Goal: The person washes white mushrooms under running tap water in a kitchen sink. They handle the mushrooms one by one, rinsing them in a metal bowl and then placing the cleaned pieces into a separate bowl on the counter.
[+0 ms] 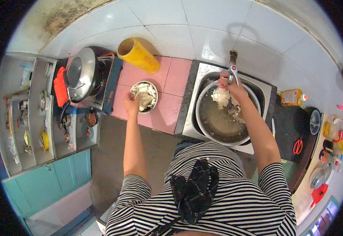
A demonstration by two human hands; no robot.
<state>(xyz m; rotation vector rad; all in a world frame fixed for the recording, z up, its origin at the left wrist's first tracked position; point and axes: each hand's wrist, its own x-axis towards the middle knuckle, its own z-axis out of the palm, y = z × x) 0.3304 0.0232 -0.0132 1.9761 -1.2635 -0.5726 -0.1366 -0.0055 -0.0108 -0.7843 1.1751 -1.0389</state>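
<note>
My left hand point(131, 103) is at the left rim of a round bowl point(157, 98) filled with pale torn pieces, perhaps mushrooms point(146, 96); its fingertips touch the pieces, and whether they pinch one is unclear. The bowl stands on pink tiles. My right hand point(230, 84) is at the tap point(233, 70), over the far side of a large metal basin point(199, 118) set in the steel sink point(193, 129). What its fingers grip is partly hidden. Murky water fills the basin, with a pale cluster point(221, 97) and darker clumps point(237, 113) beside my forearm.
A yellow cylindrical container point(142, 57) leans near the wall behind the bowl. On the left, a wok point(83, 73) rests at the gas stove point(108, 85). Right of the sink are a bottle of yellow liquid point(290, 97), a knife point(273, 126) and red-handled scissors point(297, 146).
</note>
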